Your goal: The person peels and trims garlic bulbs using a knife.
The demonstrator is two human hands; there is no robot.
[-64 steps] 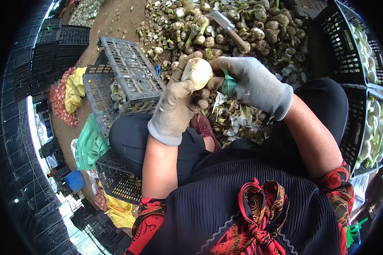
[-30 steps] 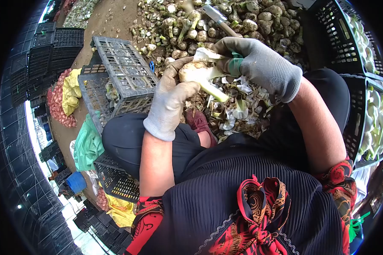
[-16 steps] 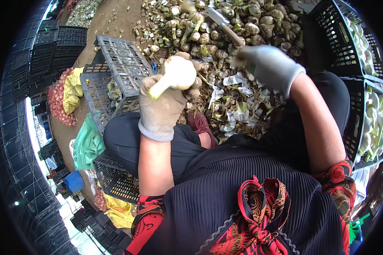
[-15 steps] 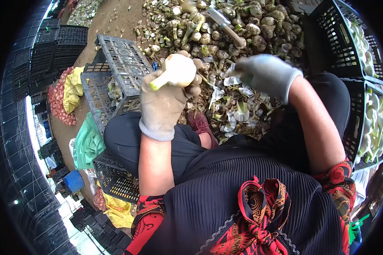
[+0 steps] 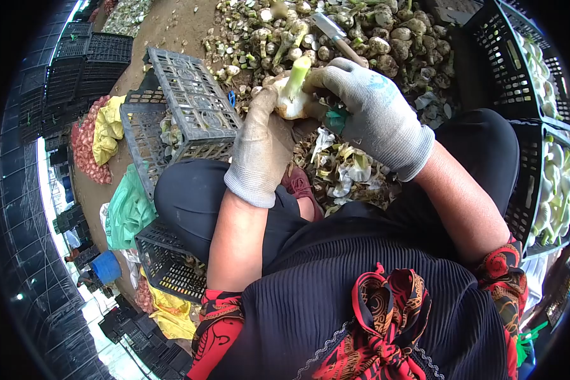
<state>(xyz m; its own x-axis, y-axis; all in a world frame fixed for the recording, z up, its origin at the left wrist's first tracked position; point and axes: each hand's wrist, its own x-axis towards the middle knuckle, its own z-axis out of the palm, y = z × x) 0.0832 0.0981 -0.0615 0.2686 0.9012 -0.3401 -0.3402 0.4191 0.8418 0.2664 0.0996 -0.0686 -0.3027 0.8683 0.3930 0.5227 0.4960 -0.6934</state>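
Above my lap, my left hand (image 5: pixel 263 142) in a dirty beige glove is closed round a garlic bulb (image 5: pixel 291 106). Its short, cut green stem (image 5: pixel 299 68) points up and away from me. My right hand (image 5: pixel 377 111), in a grey-white glove, is closed with its fingertips against the bulb's right side. Something green (image 5: pixel 337 119) shows by the right fingers; I cannot make out what it is. The palms hide part of the bulb. Just beyond my hands, a cleaver with a wooden handle (image 5: pixel 349 52) lies on a heap of untrimmed bulbs (image 5: pixel 399 38).
Peeled skins (image 5: pixel 345 168) litter the ground between my legs. On the right stand stacked black crates (image 5: pixel 525 183) of pale, stemmed bulbs. At left are a tipped grey crate (image 5: pixel 193 95), a green bag (image 5: pixel 130 209), a red net sack (image 5: pixel 88 142) and a blue bucket (image 5: pixel 107 268).
My right hand has moved left from over the skins onto the bulb. The bulb has turned in my left hand, so its stem points away instead of toward me.
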